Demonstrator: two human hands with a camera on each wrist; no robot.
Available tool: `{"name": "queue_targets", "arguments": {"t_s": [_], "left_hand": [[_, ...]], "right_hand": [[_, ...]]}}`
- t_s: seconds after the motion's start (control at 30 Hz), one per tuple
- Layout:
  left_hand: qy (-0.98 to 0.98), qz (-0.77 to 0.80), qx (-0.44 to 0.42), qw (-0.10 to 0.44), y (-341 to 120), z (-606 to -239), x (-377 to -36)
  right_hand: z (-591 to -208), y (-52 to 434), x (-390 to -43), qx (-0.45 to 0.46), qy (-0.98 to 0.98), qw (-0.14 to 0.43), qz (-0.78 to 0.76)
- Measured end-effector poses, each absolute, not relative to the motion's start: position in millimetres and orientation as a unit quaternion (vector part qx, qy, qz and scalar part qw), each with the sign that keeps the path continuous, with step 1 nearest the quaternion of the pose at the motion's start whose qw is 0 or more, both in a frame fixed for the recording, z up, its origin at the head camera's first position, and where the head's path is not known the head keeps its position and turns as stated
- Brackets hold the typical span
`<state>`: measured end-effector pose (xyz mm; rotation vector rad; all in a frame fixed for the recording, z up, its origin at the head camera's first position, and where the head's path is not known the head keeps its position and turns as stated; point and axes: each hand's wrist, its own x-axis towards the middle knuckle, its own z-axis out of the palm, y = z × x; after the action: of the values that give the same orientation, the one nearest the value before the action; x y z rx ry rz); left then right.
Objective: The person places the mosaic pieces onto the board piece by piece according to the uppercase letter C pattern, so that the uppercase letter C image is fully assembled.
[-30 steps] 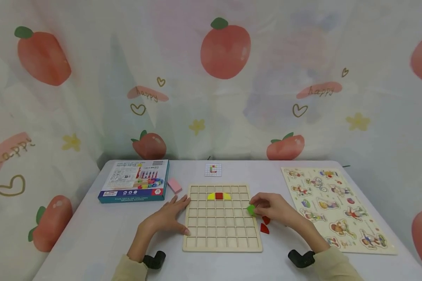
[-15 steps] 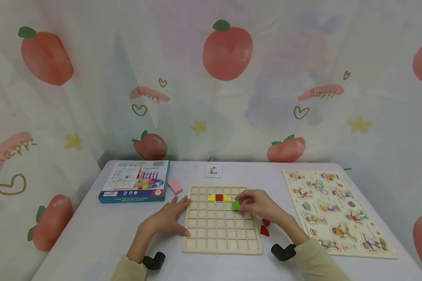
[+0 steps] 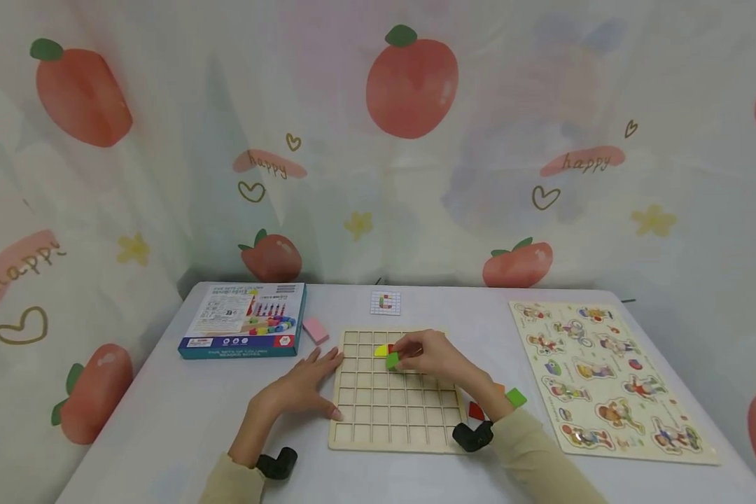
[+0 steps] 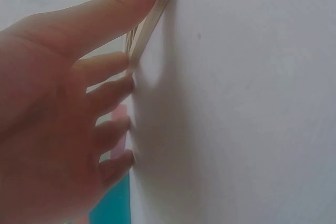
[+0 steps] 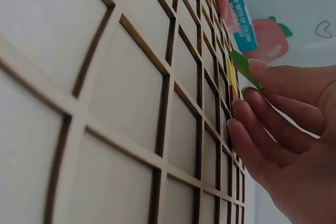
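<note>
A wooden grid board [image 3: 395,413] lies flat on the table in front of me. My right hand [image 3: 423,355] pinches a small green piece [image 3: 393,361] over the board's upper rows, just below a yellow piece [image 3: 381,350] and a red piece partly hidden by the fingers. In the right wrist view the green piece [image 5: 242,67] sits at my fingertips [image 5: 252,103] above the grid [image 5: 131,98]. My left hand [image 3: 302,388] rests flat on the table against the board's left edge, fingers spread; the left wrist view shows its thumb [image 4: 121,9] on the board's rim [image 4: 157,9].
Loose red [image 3: 475,411] and green [image 3: 516,397] pieces lie right of the board by my right forearm. A teal game box [image 3: 244,329] and a pink block [image 3: 316,330] sit at the back left. A small pattern card [image 3: 386,303] lies behind the board. A picture puzzle board [image 3: 605,378] fills the right side.
My right hand has carried the green piece from the board's right edge leftward to just below the yellow and red pieces. The left hand has stayed in place.
</note>
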<state>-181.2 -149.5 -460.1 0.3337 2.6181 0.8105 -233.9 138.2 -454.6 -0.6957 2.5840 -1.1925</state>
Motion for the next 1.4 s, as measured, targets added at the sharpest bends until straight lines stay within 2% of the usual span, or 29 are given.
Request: {"name": "queue_targets", "arguments": {"t_s": [1.0,1.2,1.4], "left_hand": [[0.93,0.284,0.129,0.191,-155.4,-461.6,-180.0],[0.931,0.285,0.125,0.191,-154.1,-462.6,-180.6],[0.932,0.286,0.13,0.182,-151.2,-464.0,-180.7]], "right_hand": [[-462.2,107.2,-231.8,-0.248,0.899,0.087,-0.35],[-461.9,114.0,-232.8,-0.26,0.891,0.086,-0.361],[-459.9,131.2,-225.7,-0.261,0.895,0.051,-0.358]]}}
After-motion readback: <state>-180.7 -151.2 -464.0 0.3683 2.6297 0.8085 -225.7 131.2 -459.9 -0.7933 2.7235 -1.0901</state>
